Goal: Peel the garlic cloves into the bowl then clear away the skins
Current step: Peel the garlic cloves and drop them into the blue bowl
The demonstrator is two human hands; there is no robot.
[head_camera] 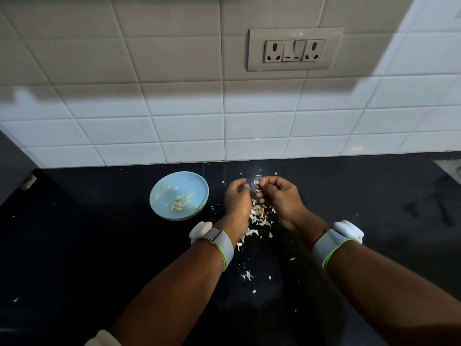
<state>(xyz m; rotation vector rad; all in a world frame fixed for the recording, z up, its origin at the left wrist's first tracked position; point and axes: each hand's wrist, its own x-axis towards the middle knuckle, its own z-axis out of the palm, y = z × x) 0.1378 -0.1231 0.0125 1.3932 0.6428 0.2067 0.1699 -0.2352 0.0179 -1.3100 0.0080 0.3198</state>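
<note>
Garlic clove (257, 186): small, pinched between fingertips of left hand (237, 199) and right hand (280, 198), both grips narrow on it; long axis too hidden to tell. Bowl (159, 188): pale blue, left of hands, holds peeled cloves (180, 203). Skins (259, 214): heaped on black counter (99, 245) beneath hands, scattered nearer.
</note>
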